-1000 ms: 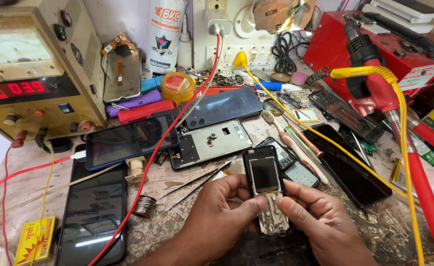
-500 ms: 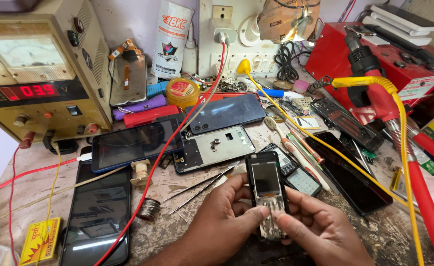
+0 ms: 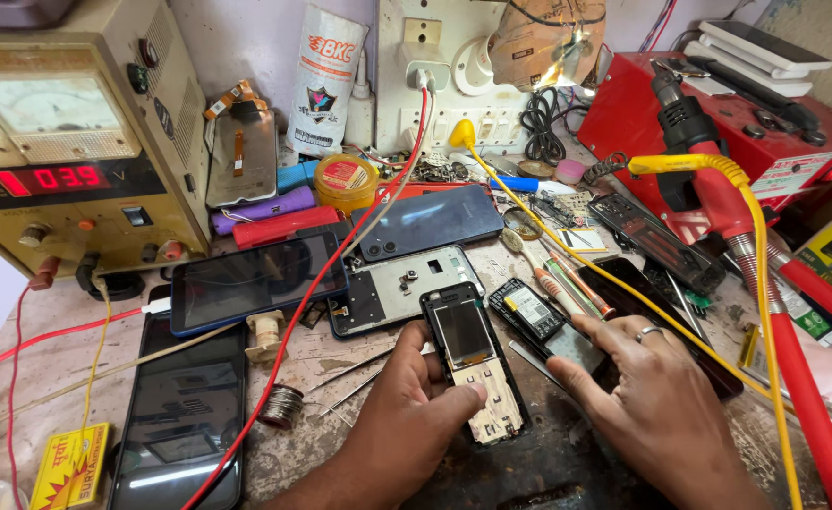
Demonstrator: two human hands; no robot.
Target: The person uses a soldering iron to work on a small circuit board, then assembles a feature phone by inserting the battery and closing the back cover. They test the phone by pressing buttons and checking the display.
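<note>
Since 0.5 s ago I see the right hand (image 3: 666, 406) has come off the small opened phone (image 3: 473, 364) and slid toward the lower right of the frame, fingers spread flat on the bench, 1 ring showing, fingertips touching a dark part just beside the phone; it grips nothing. Left hand (image 3: 407, 416) stays on the phone at lower centre, thumb pressed on the bare keypad board, fingers curled against its left edge, pinning it flat rather than lifting it, probably to keep it steady for work. Phone lies face up, screen toward the top. Just above it sits a grey phone frame (image 3: 402, 288); a red lead (image 3: 340, 255) runs diagonally past on the left. What the right fingertips touch is hard to make out. Both wrists are cut off by the bottom edge.
</note>
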